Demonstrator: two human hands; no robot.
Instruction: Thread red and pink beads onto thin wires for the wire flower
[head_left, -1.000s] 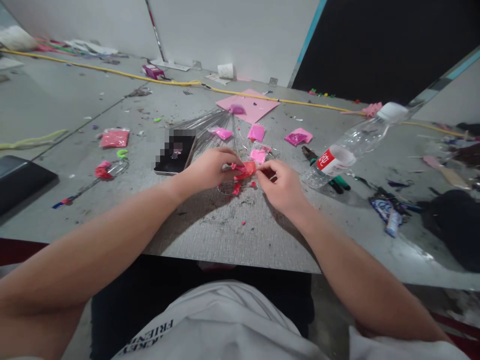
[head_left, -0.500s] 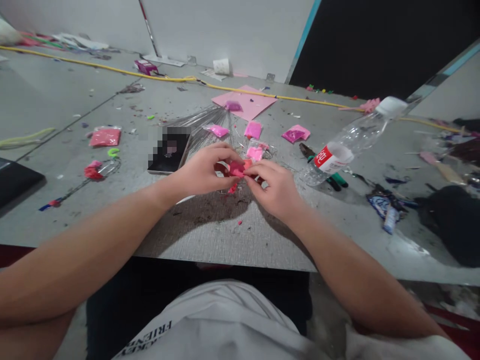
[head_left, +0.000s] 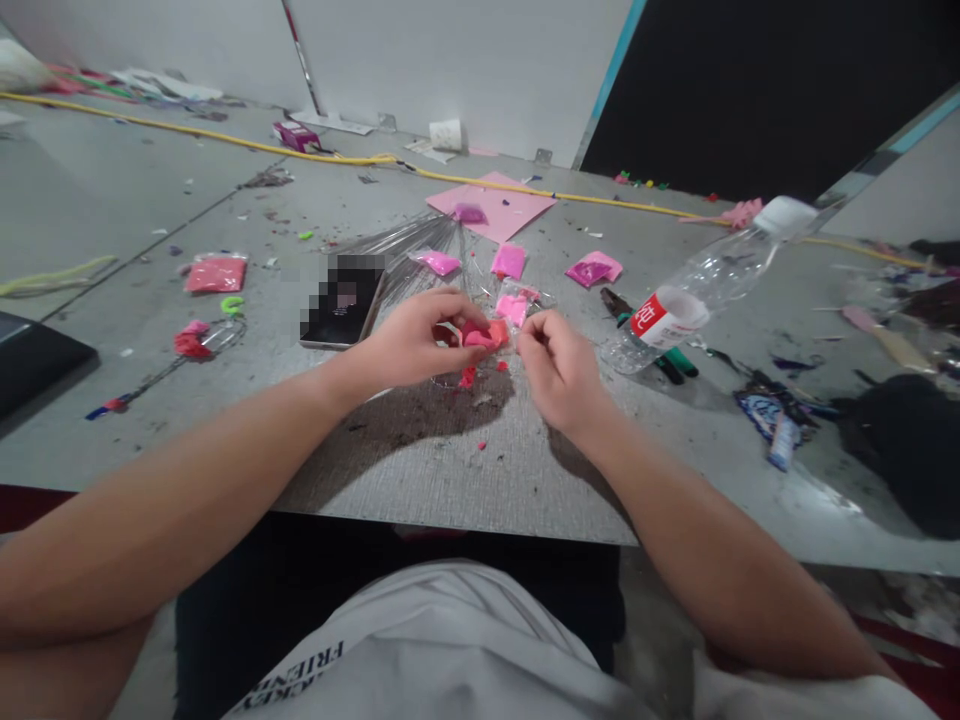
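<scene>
Bright pink-red modelling clay [head_left: 477, 337] is pinched between the thumb and fingers of my left hand [head_left: 431, 335], low over the table. Just to its right, my right hand [head_left: 556, 362] is closed with thumb and fingertips together; whether a small bit sits between them I cannot make out. Small red scraps [head_left: 466, 378] lie beneath the clay, partly hidden by my left hand. Behind the hands rests an opened packet of pink clay [head_left: 513, 306], with another pink packet [head_left: 509, 261] farther back.
A black phone-like device [head_left: 341, 305] lies left of my hands. To the right, a clear plastic bottle [head_left: 697, 285] leans over green-handled pliers [head_left: 673, 362]. A yellow cable [head_left: 300, 152] crosses the back, past a pink sheet [head_left: 517, 205]. A red clay piece on wire [head_left: 193, 340] lies left.
My right hand has come away from the clay and moved slightly right, its fingers curling closed. My left hand stays in place with the clay.
</scene>
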